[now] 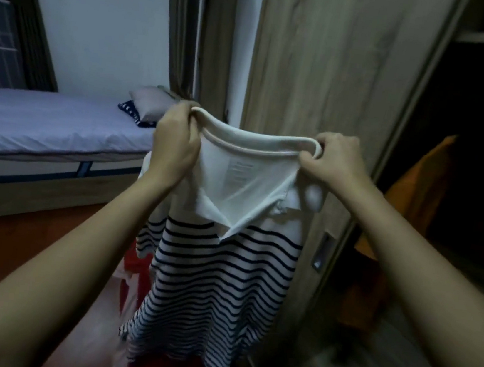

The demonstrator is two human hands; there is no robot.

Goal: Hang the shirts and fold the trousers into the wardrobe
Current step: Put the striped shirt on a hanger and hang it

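Observation:
A white polo shirt with dark navy stripes (216,272) hangs in the air in front of me, its collar stretched wide. My left hand (175,140) grips the collar's left end and my right hand (334,160) grips its right end. The shirt's hem dangles over a heap of clothes below. The wardrobe (478,153) stands open on the right, dark inside, with an orange garment (410,205) hanging in it. I see no hanger in the shirt.
The wardrobe's wooden sliding door (326,71) is right behind the shirt. A heap of red, pink and blue clothes (136,277) lies below. A bed (51,127) with pillows (149,103) sits at the left, with reddish floor (11,245) before it.

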